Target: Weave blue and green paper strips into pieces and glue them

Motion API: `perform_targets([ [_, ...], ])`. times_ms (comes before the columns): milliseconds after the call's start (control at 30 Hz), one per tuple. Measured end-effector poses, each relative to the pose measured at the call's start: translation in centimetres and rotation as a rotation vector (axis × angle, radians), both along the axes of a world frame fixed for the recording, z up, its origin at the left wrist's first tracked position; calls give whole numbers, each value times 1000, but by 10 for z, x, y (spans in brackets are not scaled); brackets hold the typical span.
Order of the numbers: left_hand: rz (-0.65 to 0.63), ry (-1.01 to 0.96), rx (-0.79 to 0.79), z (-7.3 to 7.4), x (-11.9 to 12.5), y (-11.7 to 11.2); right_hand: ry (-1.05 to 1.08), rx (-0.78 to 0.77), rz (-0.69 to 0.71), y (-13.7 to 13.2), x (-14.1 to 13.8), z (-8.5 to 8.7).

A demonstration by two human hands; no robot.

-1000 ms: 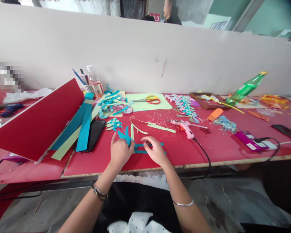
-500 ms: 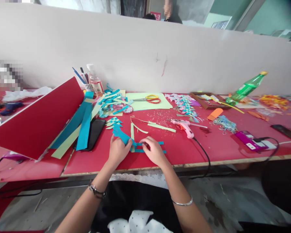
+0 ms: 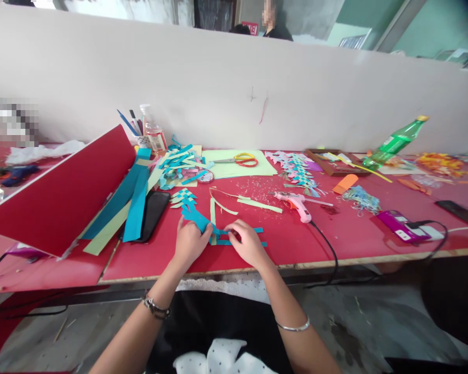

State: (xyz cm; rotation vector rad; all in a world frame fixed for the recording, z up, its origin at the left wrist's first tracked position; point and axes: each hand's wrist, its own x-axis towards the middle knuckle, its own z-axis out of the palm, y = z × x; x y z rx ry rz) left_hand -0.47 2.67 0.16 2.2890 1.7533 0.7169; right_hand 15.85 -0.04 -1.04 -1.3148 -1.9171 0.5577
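Observation:
My left hand (image 3: 193, 240) is closed on a blue paper piece (image 3: 195, 217), thumb on top. Cut into strips, its right end reaches toward my right hand (image 3: 245, 240), whose thumb and finger pinch one of the blue strips (image 3: 223, 233). A pale green paper strip (image 3: 212, 210) crosses the blue strips between my hands. Just beyond my left hand lies a woven blue and pale green piece (image 3: 183, 196). Loose pale green strips (image 3: 260, 204) rest on the red table past my right hand.
A pink glue gun (image 3: 296, 204) with a black cord lies to the right. Scissors (image 3: 239, 160) rest on pale green paper at the back. A phone (image 3: 154, 214) and wide paper strips (image 3: 136, 200) are at left, beside a red board (image 3: 66, 192). A green bottle (image 3: 398, 143) leans back right.

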Motion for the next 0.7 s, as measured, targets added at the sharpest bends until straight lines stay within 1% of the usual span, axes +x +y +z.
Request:
perform_targets([
  [133,25,54,22,-1,2,-1,7,4,-1,-1,-1,2],
  [200,31,80,46,-1,2,-1,38,15,-10,2,2,4],
  [300,22,108,85,-3,2,-1,48,53,-101,13,17,10],
  [333,18,113,92,-3,2,-1,28,61,-142,18,23,11],
  [400,17,119,95,-3,2,-1,-41,56,-182,31,36,14],
  [500,42,126,81,-2,3,-2,-181,37,-156,51,46,17],
  [600,44,125,68,0,4,-3,-303,40,-109,73,40,21],
  [700,44,123,86,-1,4,-3,-380,18,-54,96,21,25],
])
